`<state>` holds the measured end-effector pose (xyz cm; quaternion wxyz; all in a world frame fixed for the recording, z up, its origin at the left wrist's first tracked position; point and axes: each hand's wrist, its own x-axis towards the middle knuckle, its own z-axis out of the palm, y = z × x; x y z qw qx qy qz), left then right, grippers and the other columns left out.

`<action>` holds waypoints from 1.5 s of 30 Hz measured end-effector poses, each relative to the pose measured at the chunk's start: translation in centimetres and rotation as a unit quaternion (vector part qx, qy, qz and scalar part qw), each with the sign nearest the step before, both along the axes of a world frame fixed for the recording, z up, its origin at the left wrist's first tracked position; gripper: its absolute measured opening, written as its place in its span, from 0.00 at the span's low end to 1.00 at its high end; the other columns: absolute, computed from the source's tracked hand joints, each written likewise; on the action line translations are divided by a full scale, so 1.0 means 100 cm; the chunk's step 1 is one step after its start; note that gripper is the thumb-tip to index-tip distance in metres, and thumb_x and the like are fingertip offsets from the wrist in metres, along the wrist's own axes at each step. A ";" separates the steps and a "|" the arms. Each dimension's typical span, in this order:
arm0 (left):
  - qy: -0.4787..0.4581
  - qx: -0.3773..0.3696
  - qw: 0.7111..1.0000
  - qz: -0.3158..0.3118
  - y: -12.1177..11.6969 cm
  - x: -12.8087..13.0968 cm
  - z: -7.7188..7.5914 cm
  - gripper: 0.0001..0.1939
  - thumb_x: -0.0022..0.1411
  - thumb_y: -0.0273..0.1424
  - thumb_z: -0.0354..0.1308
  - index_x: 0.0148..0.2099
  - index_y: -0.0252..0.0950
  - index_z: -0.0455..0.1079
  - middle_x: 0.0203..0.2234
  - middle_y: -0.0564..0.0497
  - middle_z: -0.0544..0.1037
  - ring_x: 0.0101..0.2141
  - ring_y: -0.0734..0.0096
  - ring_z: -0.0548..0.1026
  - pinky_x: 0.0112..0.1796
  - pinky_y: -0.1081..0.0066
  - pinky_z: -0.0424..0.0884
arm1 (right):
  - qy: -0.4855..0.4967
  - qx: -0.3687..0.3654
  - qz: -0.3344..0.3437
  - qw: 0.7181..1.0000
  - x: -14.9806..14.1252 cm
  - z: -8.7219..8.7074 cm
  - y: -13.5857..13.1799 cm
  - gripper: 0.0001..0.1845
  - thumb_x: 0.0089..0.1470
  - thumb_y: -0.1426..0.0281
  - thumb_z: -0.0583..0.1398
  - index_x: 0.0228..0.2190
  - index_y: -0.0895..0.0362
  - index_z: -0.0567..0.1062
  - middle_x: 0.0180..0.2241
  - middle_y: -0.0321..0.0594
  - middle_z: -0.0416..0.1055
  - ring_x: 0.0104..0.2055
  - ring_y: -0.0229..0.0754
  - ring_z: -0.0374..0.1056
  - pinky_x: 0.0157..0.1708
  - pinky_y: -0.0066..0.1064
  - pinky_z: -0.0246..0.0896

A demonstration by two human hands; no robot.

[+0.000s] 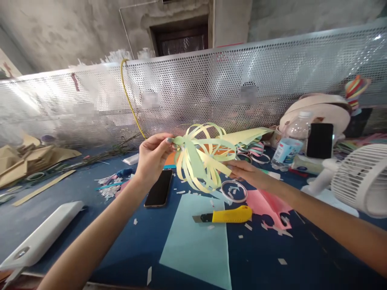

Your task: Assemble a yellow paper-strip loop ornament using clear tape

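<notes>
A ball-like paper craft (203,158) made of curved pale yellow-green strips hangs above the blue table between my hands. My left hand (152,158) pinches the gathered end of the strips at the craft's left side, fingers closed. My right hand (245,170) grips the strips at the lower right, fingers pressed together. Directly below lie a light blue paper sheet (196,237) and a yellow utility knife (225,216) with its blade out.
A black phone (159,188) lies under my left hand. A tape ring (234,191), pink paper (272,207) and scraps lie to the right. A water bottle (292,141), another phone (319,141) and a white fan (359,179) stand at right. A perforated metal screen (211,84) backs the table.
</notes>
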<state>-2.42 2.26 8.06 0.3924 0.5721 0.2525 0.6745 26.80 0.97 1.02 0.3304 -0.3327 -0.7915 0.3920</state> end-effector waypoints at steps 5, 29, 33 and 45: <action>0.003 -0.007 1.000 0.007 0.006 0.003 -0.006 0.12 0.47 0.37 0.74 0.33 0.39 0.78 0.26 0.54 0.79 0.24 0.80 0.74 0.28 0.78 0.76 | 0.050 -0.053 0.033 0.997 -0.002 0.009 -0.008 0.18 0.67 0.61 0.48 0.42 0.55 0.74 0.26 0.31 0.54 0.25 0.32 0.51 0.25 0.24 0.54; 0.100 0.052 0.993 0.033 0.009 0.010 -0.022 0.16 0.57 0.29 0.66 0.49 0.40 0.76 0.35 0.49 0.80 0.35 0.69 0.79 0.37 0.70 0.78 | 0.101 -0.112 0.102 0.983 0.016 -0.017 0.025 0.18 0.66 0.56 0.53 0.45 0.55 0.75 0.25 0.31 0.50 0.23 0.33 0.42 0.20 0.29 0.37; 0.239 0.176 0.948 0.118 0.009 0.000 -0.024 0.27 0.59 0.25 0.62 0.60 0.41 0.67 0.53 0.44 0.74 0.49 0.61 0.76 0.51 0.60 0.74 | 0.106 -0.126 0.083 0.983 0.017 -0.015 0.024 0.19 0.67 0.57 0.52 0.45 0.56 0.75 0.24 0.29 0.48 0.21 0.31 0.40 0.19 0.29 0.35; 0.297 0.224 0.911 0.179 0.021 0.018 -0.036 0.34 0.57 0.29 0.67 0.64 0.45 0.62 0.58 0.44 0.69 0.57 0.56 0.69 0.58 0.52 0.67 | 0.149 -0.249 0.062 0.955 0.001 -0.005 -0.002 0.16 0.65 0.60 0.55 0.42 0.58 0.76 0.22 0.27 0.47 0.19 0.29 0.40 0.18 0.28 0.32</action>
